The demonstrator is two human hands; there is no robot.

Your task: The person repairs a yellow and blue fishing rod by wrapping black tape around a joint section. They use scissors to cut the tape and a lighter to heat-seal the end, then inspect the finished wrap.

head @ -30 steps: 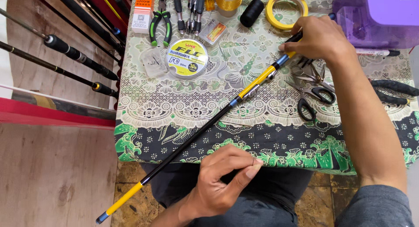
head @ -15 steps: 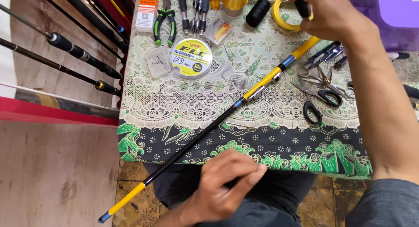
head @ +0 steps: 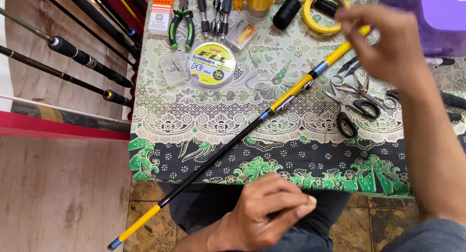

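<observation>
A long fishing rod (head: 228,143), black with yellow sections, lies slanted across the table with the patterned green and white cloth (head: 194,121). Its lower yellow end sticks out past the table's near edge. My right hand (head: 388,43), blurred, is at the rod's upper yellow part with its fingers curled over it. My left hand (head: 264,215) is below the table edge over my lap, fingers pinched together, apart from the rod. Nothing shows clearly in that pinch.
On the cloth are a round yellow line spool (head: 211,65), green-handled pliers (head: 182,19), black scissors (head: 352,109), a yellow tape roll (head: 323,9) and a black thread spool (head: 286,12). A purple box (head: 427,19) stands at far right. Several dark rods (head: 87,60) lean at left.
My right hand went up toward the tape roll and came back down to the rod's upper part. The rod and my left hand have barely shifted.
</observation>
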